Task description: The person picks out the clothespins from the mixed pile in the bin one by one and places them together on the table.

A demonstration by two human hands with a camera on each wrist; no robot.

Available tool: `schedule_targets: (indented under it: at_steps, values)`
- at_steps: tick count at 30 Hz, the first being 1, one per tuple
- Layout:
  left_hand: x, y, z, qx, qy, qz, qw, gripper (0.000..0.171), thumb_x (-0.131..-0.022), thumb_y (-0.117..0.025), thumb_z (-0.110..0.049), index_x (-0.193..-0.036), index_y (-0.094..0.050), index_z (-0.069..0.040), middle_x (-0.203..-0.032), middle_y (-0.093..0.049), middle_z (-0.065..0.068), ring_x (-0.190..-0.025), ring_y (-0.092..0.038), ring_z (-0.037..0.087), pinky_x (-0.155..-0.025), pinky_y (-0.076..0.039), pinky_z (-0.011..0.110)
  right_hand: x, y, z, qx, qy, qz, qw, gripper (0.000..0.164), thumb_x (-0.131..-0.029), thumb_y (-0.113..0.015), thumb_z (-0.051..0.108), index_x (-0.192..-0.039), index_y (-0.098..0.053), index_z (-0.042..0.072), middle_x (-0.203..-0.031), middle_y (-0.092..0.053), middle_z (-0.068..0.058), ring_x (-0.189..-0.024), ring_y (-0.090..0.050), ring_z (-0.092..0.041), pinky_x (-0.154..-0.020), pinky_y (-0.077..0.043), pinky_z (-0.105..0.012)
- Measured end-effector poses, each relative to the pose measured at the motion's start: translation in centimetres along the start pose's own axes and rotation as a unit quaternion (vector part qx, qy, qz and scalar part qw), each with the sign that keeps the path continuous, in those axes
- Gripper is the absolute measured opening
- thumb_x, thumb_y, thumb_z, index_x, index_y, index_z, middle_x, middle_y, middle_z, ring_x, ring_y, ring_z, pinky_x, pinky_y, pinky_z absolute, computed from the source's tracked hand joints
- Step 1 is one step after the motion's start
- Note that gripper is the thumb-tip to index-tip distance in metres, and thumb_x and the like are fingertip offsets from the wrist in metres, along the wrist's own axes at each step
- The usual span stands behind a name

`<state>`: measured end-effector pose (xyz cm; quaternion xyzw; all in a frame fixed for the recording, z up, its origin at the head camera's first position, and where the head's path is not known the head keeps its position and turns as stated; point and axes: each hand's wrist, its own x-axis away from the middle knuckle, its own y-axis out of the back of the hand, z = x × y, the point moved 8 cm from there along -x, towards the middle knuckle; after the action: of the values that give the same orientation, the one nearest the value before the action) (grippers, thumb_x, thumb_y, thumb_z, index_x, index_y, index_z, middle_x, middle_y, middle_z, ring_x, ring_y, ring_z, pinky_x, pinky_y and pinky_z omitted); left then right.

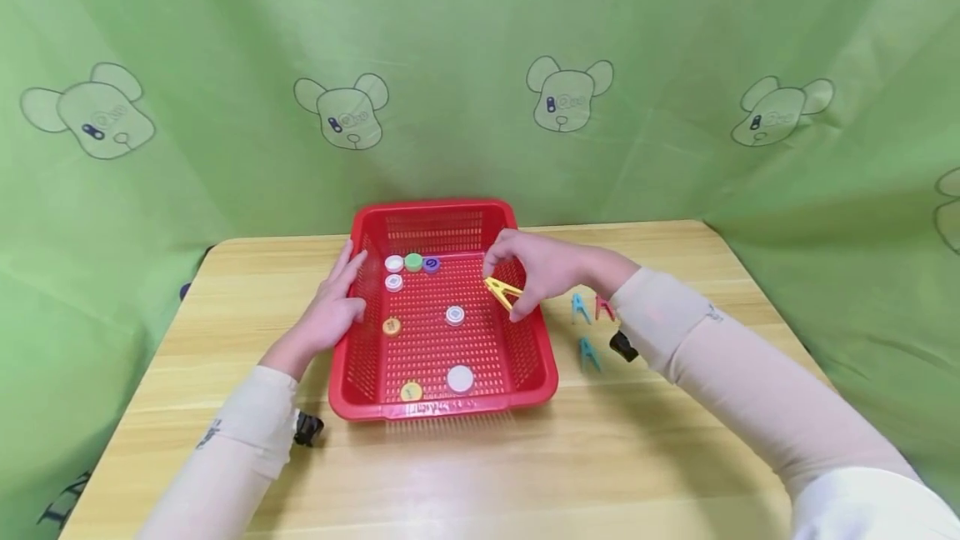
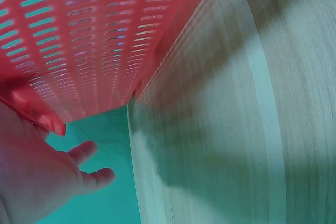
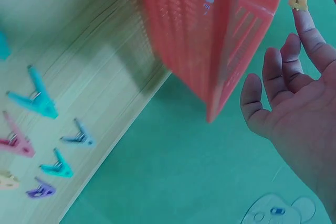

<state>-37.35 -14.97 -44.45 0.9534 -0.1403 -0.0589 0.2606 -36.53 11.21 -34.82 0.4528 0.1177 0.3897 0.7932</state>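
Note:
A red plastic basket [image 1: 442, 409] stands on the wooden table, its floor dotted with several bottle caps. My left hand [image 1: 330, 307] rests on the basket's left rim, thumb inside. Two of its fingers [image 2: 98, 178] stretch out straight beyond the rim in the left wrist view. Over the right side of the basket, my right hand [image 1: 551, 267] pinches a yellow clothespin [image 1: 495, 283] between thumb and finger. The caps include a green cap [image 1: 413, 262], a purple cap [image 1: 431, 265], an orange cap [image 1: 392, 327] and a large white cap [image 1: 461, 379].
Right of the basket lie a teal clothespin [image 1: 588, 353] and a red clothespin [image 1: 604, 307]. The right wrist view shows several more, among them a purple clothespin [image 3: 41, 188]. A green curtain [image 1: 465, 157] hangs behind the table [image 1: 480, 482].

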Motion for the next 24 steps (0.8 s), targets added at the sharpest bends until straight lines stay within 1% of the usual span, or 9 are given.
schedule_targets:
  at_steps: [5, 7, 9, 12, 14, 15, 16, 21, 24]
  values:
    - [0.0, 0.1, 0.0, -0.005, -0.001, 0.000, 1.0000, 0.094, -0.074, -0.054, 0.004, -0.160, -0.019, -0.009, -0.165, 0.012, -0.010, -0.148, 0.002, 0.039, -0.113, -0.015, 0.064, 1.3, 0.5, -1.0, -0.002, -0.014, -0.015, 1.000, 0.051, -0.064, -0.093, 0.015, -0.107, -0.066, 0.012, -0.114, -0.056, -0.002, -0.112, -0.048, -0.025, -0.092, -0.048, -0.044]
    - [0.1, 0.1, -0.1, -0.005, 0.000, 0.001, 1.0000, 0.094, -0.074, -0.054, 0.005, -0.161, -0.019, -0.010, -0.165, 0.012, -0.011, -0.148, 0.002, 0.040, -0.113, -0.016, 0.063, 1.8, 0.5, -1.4, -0.002, -0.020, -0.019, 1.000, 0.051, -0.065, -0.093, 0.015, -0.108, -0.066, 0.012, -0.115, -0.057, -0.001, -0.124, -0.044, -0.030, -0.099, -0.044, -0.049]
    - [0.2, 0.0, -0.1, -0.006, 0.000, 0.003, 1.0000, 0.094, -0.074, -0.054, 0.005, -0.160, -0.019, -0.009, -0.165, 0.012, -0.010, -0.148, 0.001, 0.041, -0.112, -0.017, 0.064, 2.3, 0.5, -1.8, -0.005, -0.022, -0.023, 0.999, 0.050, -0.065, -0.093, 0.014, -0.107, -0.066, 0.012, -0.113, -0.059, -0.001, -0.131, -0.040, -0.034, -0.103, -0.041, -0.053]
    - [0.3, -0.1, -0.2, -0.008, 0.000, 0.004, 1.0000, 0.094, -0.074, -0.054, 0.004, -0.160, -0.019, -0.009, -0.166, 0.012, -0.008, -0.147, 0.001, 0.043, -0.112, -0.016, 0.065, 3.0, 0.5, -2.5, -0.007, -0.026, -0.035, 0.999, 0.050, -0.063, -0.093, 0.014, -0.105, -0.066, 0.014, -0.113, -0.058, -0.002, -0.131, -0.038, -0.032, -0.104, -0.038, -0.055]
    - [0.4, -0.2, -0.2, -0.010, 0.000, 0.004, 0.9999, 0.094, -0.074, -0.053, 0.004, -0.160, -0.019, -0.009, -0.166, 0.012, -0.008, -0.147, 0.000, 0.043, -0.112, -0.015, 0.065, 3.5, 0.6, -2.9, -0.012, -0.028, -0.045, 0.999, 0.050, -0.062, -0.094, 0.014, -0.104, -0.066, 0.015, -0.112, -0.055, -0.003, -0.122, -0.043, -0.027, -0.101, -0.040, -0.053]
    - [0.3, -0.2, -0.2, -0.011, 0.000, 0.003, 0.9999, 0.094, -0.074, -0.054, 0.004, -0.160, -0.019, -0.009, -0.166, 0.012, -0.008, -0.147, 0.001, 0.043, -0.113, -0.014, 0.064, 3.8, 0.6, -3.1, -0.016, -0.029, -0.051, 0.998, 0.051, -0.061, -0.094, 0.014, -0.104, -0.067, 0.015, -0.113, -0.054, -0.004, -0.120, -0.044, -0.026, -0.101, -0.039, -0.053]
    - [0.3, -0.2, -0.2, -0.011, 0.000, 0.004, 0.9999, 0.094, -0.074, -0.054, 0.004, -0.160, -0.019, -0.009, -0.166, 0.012, -0.008, -0.147, 0.001, 0.043, -0.113, -0.014, 0.065, 4.1, 0.6, -3.3, -0.018, -0.028, -0.057, 0.998, 0.051, -0.061, -0.094, 0.014, -0.104, -0.067, 0.015, -0.112, -0.052, -0.004, -0.115, -0.045, -0.024, -0.100, -0.039, -0.052]
    - [0.2, -0.2, -0.3, -0.010, -0.001, 0.005, 0.9999, 0.095, -0.074, -0.054, 0.004, -0.161, -0.018, -0.009, -0.165, 0.013, -0.008, -0.148, 0.003, 0.041, -0.113, -0.013, 0.064, 5.6, 0.9, -4.4, -0.025, -0.030, -0.082, 0.996, 0.054, -0.061, -0.094, 0.014, -0.107, -0.067, 0.013, -0.111, -0.051, -0.006, -0.112, -0.047, -0.025, -0.099, -0.038, -0.053]
    - [0.2, -0.1, -0.4, -0.010, -0.004, 0.005, 0.9999, 0.094, -0.074, -0.053, 0.005, -0.161, -0.018, -0.009, -0.165, 0.013, -0.007, -0.148, 0.003, 0.041, -0.113, -0.013, 0.064, 6.5, 1.1, -5.1, -0.021, -0.040, -0.092, 0.995, 0.053, -0.061, -0.093, 0.015, -0.107, -0.066, 0.014, -0.110, -0.051, -0.005, -0.111, -0.047, -0.026, -0.096, -0.039, -0.051]
